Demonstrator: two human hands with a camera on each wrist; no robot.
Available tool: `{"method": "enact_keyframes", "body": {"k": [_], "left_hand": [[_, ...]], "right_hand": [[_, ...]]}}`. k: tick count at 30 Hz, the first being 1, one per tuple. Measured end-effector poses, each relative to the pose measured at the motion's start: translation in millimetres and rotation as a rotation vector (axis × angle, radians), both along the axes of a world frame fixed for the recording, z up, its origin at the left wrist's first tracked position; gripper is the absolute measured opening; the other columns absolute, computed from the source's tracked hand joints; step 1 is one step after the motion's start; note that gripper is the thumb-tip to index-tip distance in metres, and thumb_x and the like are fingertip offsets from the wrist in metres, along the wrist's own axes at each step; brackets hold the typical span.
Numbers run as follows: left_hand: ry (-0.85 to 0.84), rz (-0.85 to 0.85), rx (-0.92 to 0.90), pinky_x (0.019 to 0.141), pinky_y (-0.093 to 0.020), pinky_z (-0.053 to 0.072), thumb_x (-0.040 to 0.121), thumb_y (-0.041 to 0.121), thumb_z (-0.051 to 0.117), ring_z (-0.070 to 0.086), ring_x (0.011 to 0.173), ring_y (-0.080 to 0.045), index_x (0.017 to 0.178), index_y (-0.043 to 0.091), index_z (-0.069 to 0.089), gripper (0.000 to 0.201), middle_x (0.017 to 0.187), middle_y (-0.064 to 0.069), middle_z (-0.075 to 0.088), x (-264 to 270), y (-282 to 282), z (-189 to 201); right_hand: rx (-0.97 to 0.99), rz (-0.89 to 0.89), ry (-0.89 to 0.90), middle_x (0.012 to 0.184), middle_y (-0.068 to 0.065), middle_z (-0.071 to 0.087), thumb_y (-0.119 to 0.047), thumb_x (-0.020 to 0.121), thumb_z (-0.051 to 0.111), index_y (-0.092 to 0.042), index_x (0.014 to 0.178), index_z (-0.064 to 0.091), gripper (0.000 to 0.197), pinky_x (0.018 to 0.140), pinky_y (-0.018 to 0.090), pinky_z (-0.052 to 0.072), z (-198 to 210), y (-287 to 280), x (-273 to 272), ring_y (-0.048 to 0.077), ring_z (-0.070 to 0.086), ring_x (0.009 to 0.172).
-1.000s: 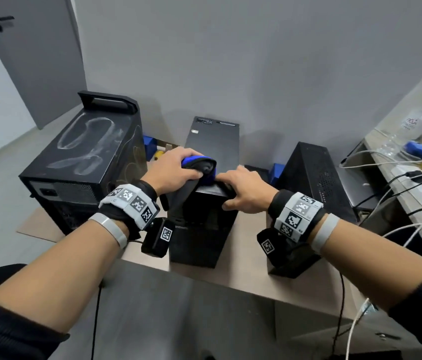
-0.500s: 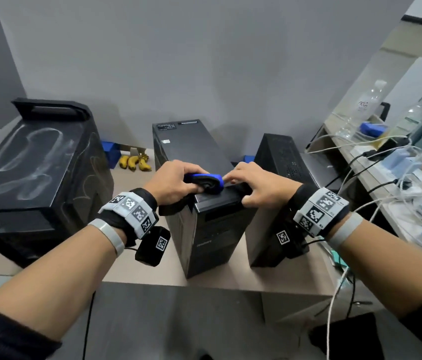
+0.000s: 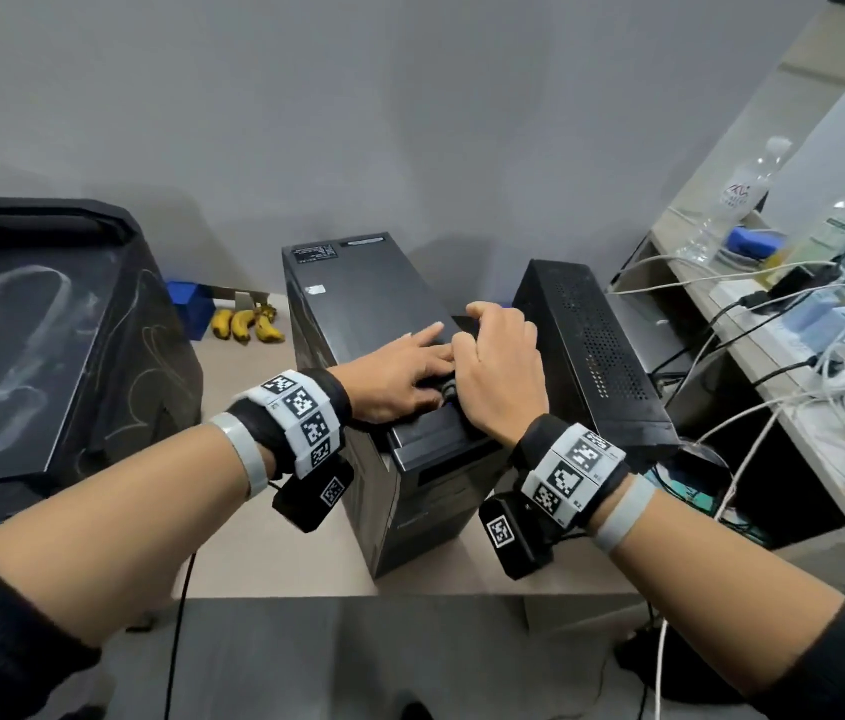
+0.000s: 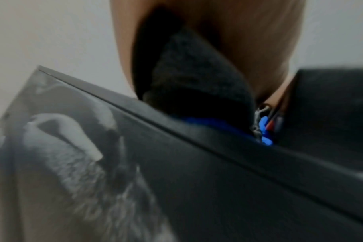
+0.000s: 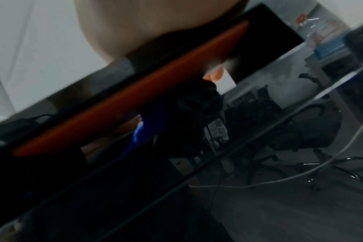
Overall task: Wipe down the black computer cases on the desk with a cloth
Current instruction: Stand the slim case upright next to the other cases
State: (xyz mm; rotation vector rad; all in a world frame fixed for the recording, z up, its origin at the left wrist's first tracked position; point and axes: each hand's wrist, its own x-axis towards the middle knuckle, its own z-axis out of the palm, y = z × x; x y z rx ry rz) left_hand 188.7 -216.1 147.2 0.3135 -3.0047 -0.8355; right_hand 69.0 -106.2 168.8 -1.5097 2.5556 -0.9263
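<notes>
1. On the counter (image 3: 264,553) stand three black cases: a large smeared case (image 3: 41,324) at left, a middle case (image 3: 358,324), and a vented case (image 3: 592,350) lying tilted at right.
2. Between the large and middle cases lie bananas (image 3: 246,324) beside a blue box (image 3: 192,304).
3. Both hands meet on the middle case's top near its front: the left hand (image 3: 399,376) lies with fingers straight, pressing the dark cloth (image 4: 193,85) flat; the right hand (image 3: 501,366) curls its fingers around the cloth's bunched edge.
4. A side counter (image 3: 794,387) at right carries water bottles (image 3: 737,200) and white cables (image 3: 721,283).
</notes>
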Motion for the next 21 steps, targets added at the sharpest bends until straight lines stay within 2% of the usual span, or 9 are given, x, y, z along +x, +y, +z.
{"method": "enact_keyframes", "body": {"k": [2, 5, 8, 11, 13, 15, 18, 19, 21], "left_hand": [[-0.059, 0.026, -0.071, 0.123, -0.057, 0.003, 0.101, 0.028, 0.048, -0.006, 0.155, -0.027, 0.146, 0.014, 0.048, 0.047, 0.165, 0.008, 0.021, -16.5, 0.5, 1.9], [-0.059, 0.157, -0.159, 0.122, -0.059, 0.005, 0.104, 0.032, 0.042, -0.002, 0.155, -0.027, 0.156, 0.024, 0.031, 0.053, 0.168, 0.003, 0.006, -34.7, -4.7, 1.9], [0.069, 0.367, -0.18, 0.121, -0.058, 0.015, 0.098, 0.023, 0.051, 0.014, 0.152, -0.032, 0.154, 0.025, 0.033, 0.059, 0.165, -0.01, 0.019, -33.2, -28.2, -3.3], [0.324, 0.511, -0.05, 0.116, -0.043, 0.028, 0.083, 0.005, 0.062, 0.038, 0.134, -0.036, 0.141, 0.015, 0.044, 0.061, 0.142, -0.016, 0.042, -14.8, -35.0, -6.8], [0.369, 0.394, -0.027, 0.106, -0.036, 0.036, 0.082, -0.002, 0.061, 0.05, 0.12, -0.03, 0.128, 0.014, 0.055, 0.049, 0.126, -0.009, 0.055, -0.2, -23.2, -2.1], [0.357, 0.211, 0.067, 0.105, -0.031, 0.038, 0.088, 0.002, 0.061, 0.053, 0.117, -0.018, 0.125, 0.015, 0.061, 0.04, 0.122, -0.003, 0.061, 15.0, -4.2, 2.9], [0.289, -0.002, 0.173, 0.112, -0.011, 0.02, 0.098, 0.018, 0.049, 0.038, 0.13, -0.001, 0.142, 0.013, 0.053, 0.044, 0.146, 0.001, 0.05, 31.8, 24.0, 3.1], [0.26, -0.024, 0.17, 0.116, -0.014, 0.014, 0.1, 0.023, 0.044, 0.032, 0.136, 0.001, 0.147, 0.015, 0.049, 0.048, 0.153, 0.003, 0.042, 33.5, 24.8, -0.3], [0.18, -0.017, 0.141, 0.124, -0.033, 0.006, 0.102, 0.032, 0.036, 0.024, 0.147, -0.005, 0.152, 0.024, 0.042, 0.051, 0.161, 0.008, 0.031, 34.2, 14.7, -5.0]], "right_hand": [[0.0, -0.005, -0.006, 0.132, 0.003, 0.049, -0.029, 0.095, 0.043, -0.02, 0.133, 0.048, 0.039, 0.102, 0.044, 0.037, 0.1, 0.6, -0.8, 0.026, 0.04, 0.122], [0.002, -0.014, -0.031, 0.134, 0.002, 0.048, -0.029, 0.095, 0.043, -0.021, 0.131, 0.049, 0.038, 0.103, 0.042, 0.036, 1.1, 0.9, -1.1, 0.024, 0.039, 0.123], [-0.007, -0.021, -0.028, 0.134, 0.003, 0.047, -0.03, 0.095, 0.043, -0.02, 0.131, 0.049, 0.038, 0.102, 0.042, 0.035, 1.8, 1.3, -0.3, 0.025, 0.039, 0.121], [-0.017, -0.015, -0.031, 0.133, 0.004, 0.048, -0.034, 0.091, 0.039, -0.018, 0.133, 0.048, 0.046, 0.102, 0.042, 0.037, 2.5, 3.3, 2.0, 0.026, 0.04, 0.12], [-0.021, -0.011, -0.055, 0.133, 0.005, 0.049, -0.037, 0.089, 0.037, -0.018, 0.135, 0.048, 0.051, 0.101, 0.042, 0.038, 3.7, 3.7, 2.9, 0.027, 0.04, 0.121], [-0.015, -0.011, -0.081, 0.131, 0.004, 0.051, -0.035, 0.092, 0.04, -0.019, 0.134, 0.048, 0.045, 0.099, 0.042, 0.039, 3.8, 4.2, 2.5, 0.026, 0.041, 0.121], [0.023, 0.023, -0.083, 0.129, 0.0, 0.054, -0.032, 0.096, 0.04, -0.022, 0.13, 0.052, 0.037, 0.097, 0.04, 0.038, 5.7, 4.7, 3.2, 0.021, 0.044, 0.121], [0.042, 0.034, -0.08, 0.128, -0.001, 0.055, -0.032, 0.097, 0.038, -0.023, 0.128, 0.054, 0.036, 0.096, 0.039, 0.038, 6.9, 4.4, 3.2, 0.021, 0.045, 0.121], [0.071, 0.055, -0.086, 0.125, -0.001, 0.056, -0.033, 0.098, 0.035, -0.025, 0.123, 0.059, 0.035, 0.093, 0.037, 0.038, 5.1, 4.5, 1.6, 0.02, 0.047, 0.118]]}}
